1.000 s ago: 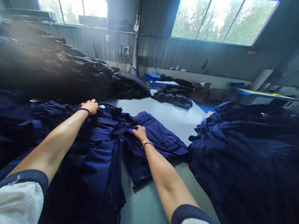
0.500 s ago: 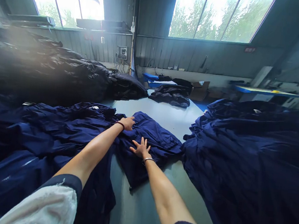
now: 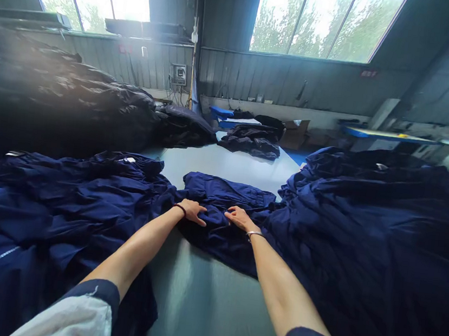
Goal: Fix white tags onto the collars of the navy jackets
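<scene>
Far to your left, a heap of black garments (image 3: pixel 72 106) is lying against the wall under the windows. In front of it, a rumpled pile of navy garments (image 3: pixel 51 207) is spreading along the left side of the grey counter (image 3: pixel 208 302) and spilling toward you.

Your left hand (image 3: pixel 193 211) (a dark band at its wrist) is resting palm down on the near left edge of the folded navy garment (image 3: pixel 223 206), which is lying in the middle of the counter between the two navy piles. The grip here is flat and open, fingers stretched across the cloth, closing on nothing.

Just beside it, your right hand (image 3: pixel 239 218) (a thin bracelet at its wrist) is pressing on the same garment, fingers spread and pointing toward the left hand; this grip is also open, holding nothing.

Further right, a large mound of navy cloth (image 3: pixel 372 230) is covering that side of the counter, its edge touching the folded garment. Behind, a small dark bundle (image 3: pixel 250 138) is sitting at the far end, near a cardboard box (image 3: pixel 296 134) whose contents you cannot make out.
</scene>
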A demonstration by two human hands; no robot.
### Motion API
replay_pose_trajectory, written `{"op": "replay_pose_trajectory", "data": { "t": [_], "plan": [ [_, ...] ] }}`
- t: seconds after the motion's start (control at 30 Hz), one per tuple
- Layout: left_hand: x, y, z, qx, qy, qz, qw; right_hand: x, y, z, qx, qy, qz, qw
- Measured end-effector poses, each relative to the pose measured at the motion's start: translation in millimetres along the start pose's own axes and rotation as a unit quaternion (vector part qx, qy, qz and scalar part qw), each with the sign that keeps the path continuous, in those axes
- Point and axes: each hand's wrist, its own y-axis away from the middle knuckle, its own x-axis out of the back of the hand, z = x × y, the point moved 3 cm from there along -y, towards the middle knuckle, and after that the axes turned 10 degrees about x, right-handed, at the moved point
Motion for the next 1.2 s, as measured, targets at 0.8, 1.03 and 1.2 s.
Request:
{"op": "replay_pose_trajectory", "data": {
  "t": [0.8, 1.03, 1.2],
  "plan": [
    [3.3, -61.7, -5.0, 0.096, 0.056, 0.174, 0.978, 2.3, -39.7, 7.0, 0.040, 0.155, 0.025, 0.987],
    [0.0, -84.8, -9.2, 0.152, 0.071, 0.135, 0.977, 13.9, -64.1, 14.7, 0.021, 0.165, -0.001, 0.986],
    [3.0, -76.0, 0.6, 0.093, 0.026, 0.097, 0.991, 26.2, -62.5, 3.1, -0.014, 0.193, -0.008, 0.981]
  ]
}}
